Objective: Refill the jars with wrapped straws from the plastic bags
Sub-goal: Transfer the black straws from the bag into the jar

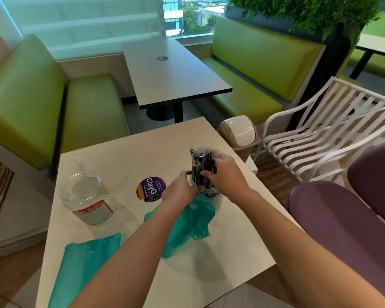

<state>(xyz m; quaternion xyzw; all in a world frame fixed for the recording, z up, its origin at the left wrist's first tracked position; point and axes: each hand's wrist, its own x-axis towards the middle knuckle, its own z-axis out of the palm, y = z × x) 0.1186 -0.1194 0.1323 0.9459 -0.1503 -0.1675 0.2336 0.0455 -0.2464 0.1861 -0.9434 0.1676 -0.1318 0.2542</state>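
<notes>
Filling now: both hands are busy at one jar (pixel 211 193) near the middle of the white table (pixel 231 252), pushing a bunch of wrapped straws (pixel 201 164) down into it.
Left hand: the left hand (pixel 181 187) is curled round the bunch of straws just above the jar's mouth, holding them together.
Right hand: the right hand (pixel 226 172) grips the same bunch from the other side, with its fingers wrapped on the dark straws.
Where the straws are: they stand up tall in the jar, and their tops stick out well above the rim.
First bag: a green plastic bag (pixel 191 221) lies crumpled and flat right beside this jar, under the left wrist. It looks emptied, but I cannot see inside it.
Done so far: this jar looks almost filled; the straws only need settling.
Second jar: another clear jar (pixel 89 198) with a red label stands well apart on the left side of the table. It looks almost empty, with maybe one clear thing poking out of the top.
Second bag: another green bag (pixel 85 263) lies near the front edge of the table. I cannot tell if it has straws in it.
Left to do: the second jar is not yet filled, so I think about half the job is left.
</notes>
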